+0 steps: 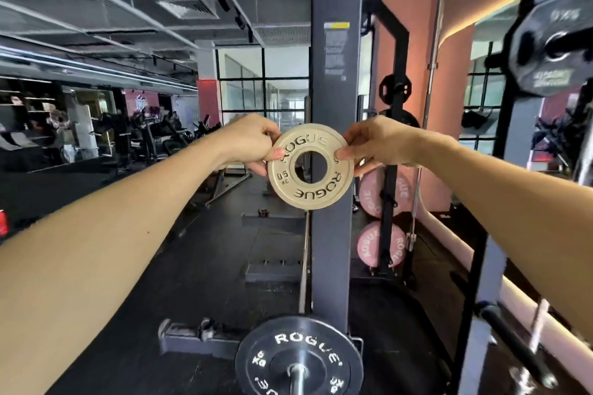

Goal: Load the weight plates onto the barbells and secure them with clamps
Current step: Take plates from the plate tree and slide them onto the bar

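Cream plate [310, 167] pinched by left grip [253, 144], right grip [375, 144]; fingertips hidden behind.

Small change plate [310, 166]: pale cream, matt finish, raised lettering worn dark. Black plate [298, 359] on the barbell sleeve [298, 377]: matt rubber-like face, white lettering; sleeve is bright, smooth metal. Rack upright [335, 74]: grey painted metal, satin finish. Pink plates [382, 191]: matt. Floor [208, 266]: dark, matt, slightly textured.

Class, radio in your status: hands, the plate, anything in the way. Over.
Left hand and right hand both pinch the small plate, held up in the air. Black plate already on the barbell below. Rack post directly behind.
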